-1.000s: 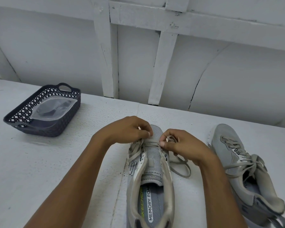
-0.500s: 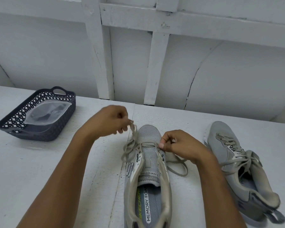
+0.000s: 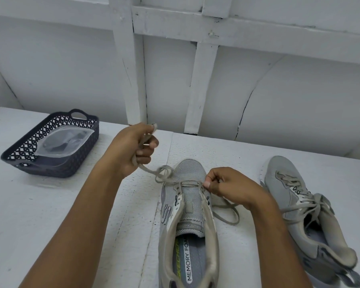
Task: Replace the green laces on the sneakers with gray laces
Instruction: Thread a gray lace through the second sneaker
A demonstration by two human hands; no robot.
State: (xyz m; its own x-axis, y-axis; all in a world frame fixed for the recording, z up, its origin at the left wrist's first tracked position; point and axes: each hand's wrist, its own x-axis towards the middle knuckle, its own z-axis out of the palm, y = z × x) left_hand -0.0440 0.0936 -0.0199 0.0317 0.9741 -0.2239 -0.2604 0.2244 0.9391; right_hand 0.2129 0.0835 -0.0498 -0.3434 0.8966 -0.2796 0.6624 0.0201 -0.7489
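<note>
Gray mesh covers the near sneaker (image 3: 187, 213), which lies on the white bench (image 3: 29, 204) at six o'clock in the view. Its toe points to twelve and its insole reads MEMORY FOAM. A gray lace (image 3: 164, 173) crosses the eyelets nearest the toe.

The left hand (image 3: 131, 150) is raised at about ten o'clock from the toe, fingers curled round one end of that lace. The strand runs from the fist down to the shoe's left eyelet row. Partway along is a loose tangle, and I cannot tell whether it is a true knot.

The right hand (image 3: 227, 188) sits just beside the toe at three o'clock. Its thumb and forefinger pinch the lace where it leaves the right eyelet row, and the rest of that end lies in a slack loop on the bench under the wrist.

The second sneaker (image 3: 299, 204) lies apart at three o'clock, toe toward eleven, laced in gray. At ten o'clock stands a dark latticed basket (image 3: 56, 169) holding a clear plastic pouch (image 3: 64, 140) with something dark inside. A white painted wall (image 3: 71, 69) with battens rises at twelve.
</note>
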